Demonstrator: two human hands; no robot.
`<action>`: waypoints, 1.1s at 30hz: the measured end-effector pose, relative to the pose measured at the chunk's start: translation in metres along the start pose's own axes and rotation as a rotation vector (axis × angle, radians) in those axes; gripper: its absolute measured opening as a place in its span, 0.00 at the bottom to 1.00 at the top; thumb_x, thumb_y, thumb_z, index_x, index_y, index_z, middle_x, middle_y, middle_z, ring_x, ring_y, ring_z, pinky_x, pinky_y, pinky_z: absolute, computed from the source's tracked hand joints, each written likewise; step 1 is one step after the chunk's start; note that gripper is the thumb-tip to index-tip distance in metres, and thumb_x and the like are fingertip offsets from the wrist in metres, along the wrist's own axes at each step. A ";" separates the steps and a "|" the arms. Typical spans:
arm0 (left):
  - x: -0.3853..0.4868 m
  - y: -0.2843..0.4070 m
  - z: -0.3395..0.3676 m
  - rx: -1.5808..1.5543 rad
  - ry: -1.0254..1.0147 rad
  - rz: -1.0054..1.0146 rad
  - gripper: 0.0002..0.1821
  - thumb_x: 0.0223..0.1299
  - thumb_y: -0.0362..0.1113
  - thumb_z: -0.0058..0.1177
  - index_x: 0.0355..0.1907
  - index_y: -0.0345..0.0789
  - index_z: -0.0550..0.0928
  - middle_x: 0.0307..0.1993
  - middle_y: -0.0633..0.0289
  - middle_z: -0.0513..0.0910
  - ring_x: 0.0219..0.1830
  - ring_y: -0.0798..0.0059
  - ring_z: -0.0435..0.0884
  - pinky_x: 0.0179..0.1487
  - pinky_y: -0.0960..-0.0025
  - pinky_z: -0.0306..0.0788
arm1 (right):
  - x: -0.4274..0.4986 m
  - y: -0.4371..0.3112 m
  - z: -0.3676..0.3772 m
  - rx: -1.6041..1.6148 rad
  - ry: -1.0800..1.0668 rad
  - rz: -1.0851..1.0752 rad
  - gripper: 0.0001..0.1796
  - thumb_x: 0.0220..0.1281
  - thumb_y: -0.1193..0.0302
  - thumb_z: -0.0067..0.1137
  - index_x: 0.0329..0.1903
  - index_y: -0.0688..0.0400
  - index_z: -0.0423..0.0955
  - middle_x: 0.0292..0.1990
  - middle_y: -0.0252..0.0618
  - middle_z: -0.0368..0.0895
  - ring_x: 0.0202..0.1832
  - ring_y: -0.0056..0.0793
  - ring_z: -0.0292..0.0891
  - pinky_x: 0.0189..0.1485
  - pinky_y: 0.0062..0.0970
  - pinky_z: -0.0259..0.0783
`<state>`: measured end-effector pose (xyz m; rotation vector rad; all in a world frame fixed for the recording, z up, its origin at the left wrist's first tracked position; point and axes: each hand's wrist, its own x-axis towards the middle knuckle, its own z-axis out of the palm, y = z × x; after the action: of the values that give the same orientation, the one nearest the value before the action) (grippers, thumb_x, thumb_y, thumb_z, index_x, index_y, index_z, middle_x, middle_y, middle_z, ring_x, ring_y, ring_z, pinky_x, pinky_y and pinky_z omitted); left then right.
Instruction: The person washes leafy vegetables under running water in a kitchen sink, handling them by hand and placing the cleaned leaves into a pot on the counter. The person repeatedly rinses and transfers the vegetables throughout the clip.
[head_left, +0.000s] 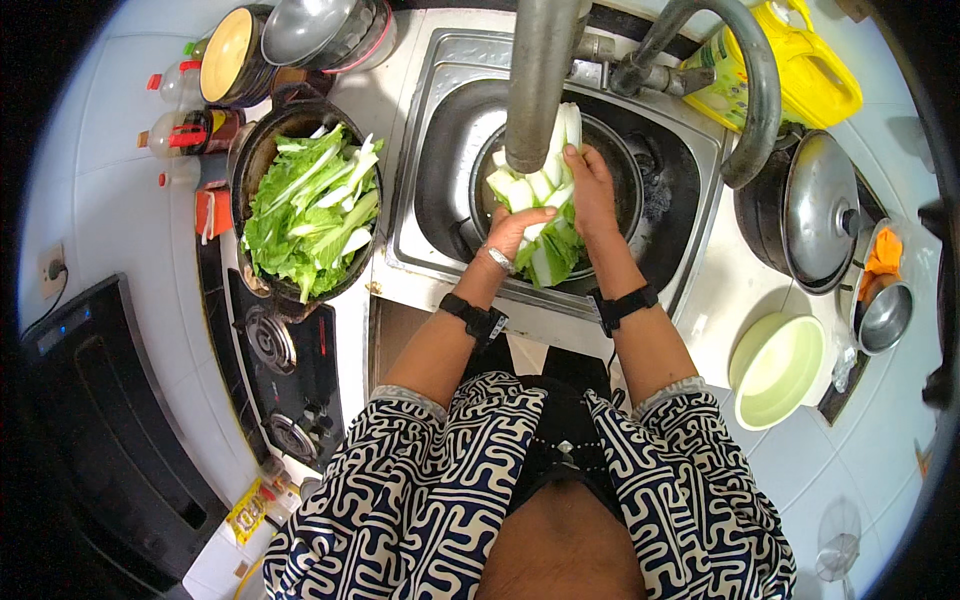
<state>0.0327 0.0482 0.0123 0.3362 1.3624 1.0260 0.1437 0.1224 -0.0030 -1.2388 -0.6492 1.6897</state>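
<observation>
Both of my hands are over a round metal basin (636, 214) inside the stainless steel sink (442, 142). Leafy greens with thick white stalks (541, 187) lie between them, the green leaves hanging toward me. My left hand (517, 234) holds the bunch from the near left, thumb laid across the stalks. My right hand (592, 184) grips the right side, with its thumb on the upright white stalks. A thick faucet pipe (534, 97) hangs directly above and hides part of the stalks. The fingers beneath the bunch are mostly hidden.
Left of the sink, a dark wok (238, 176) holds a heap of cut greens (311, 214), beside a gas stove (274, 352). A curved grey pipe (765, 82) arches at the sink's back right. A lidded pot (821, 210) and a pale green basin (776, 371) stand to the right.
</observation>
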 end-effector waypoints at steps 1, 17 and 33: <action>0.001 0.000 0.001 -0.057 -0.018 0.004 0.26 0.40 0.31 0.63 0.48 0.30 0.75 0.40 0.61 0.80 0.39 0.74 0.78 0.48 0.72 0.69 | 0.000 -0.003 -0.001 0.031 -0.008 0.020 0.13 0.59 0.68 0.54 0.44 0.62 0.71 0.34 0.34 0.76 0.35 0.20 0.70 0.39 0.20 0.66; 0.003 -0.010 -0.033 0.031 -0.203 -0.180 0.21 0.37 0.41 0.64 0.36 0.31 0.82 0.35 0.59 0.81 0.41 0.70 0.76 0.51 0.71 0.64 | 0.041 -0.023 -0.025 0.058 -0.017 0.167 0.23 0.66 0.53 0.42 0.45 0.62 0.72 0.26 0.38 0.77 0.21 0.26 0.72 0.28 0.20 0.69; 0.102 -0.051 0.006 1.086 0.143 -0.232 0.35 0.37 0.44 0.63 0.48 0.26 0.70 0.38 0.45 0.79 0.41 0.57 0.80 0.44 0.62 0.73 | 0.035 0.076 -0.056 -1.515 -0.457 0.119 0.30 0.48 0.74 0.53 0.59 0.55 0.63 0.61 0.48 0.59 0.62 0.47 0.55 0.60 0.38 0.59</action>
<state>0.0462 0.0994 -0.0888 0.8815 1.9507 0.0312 0.1651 0.1137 -0.1010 -1.8176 -2.4330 1.4545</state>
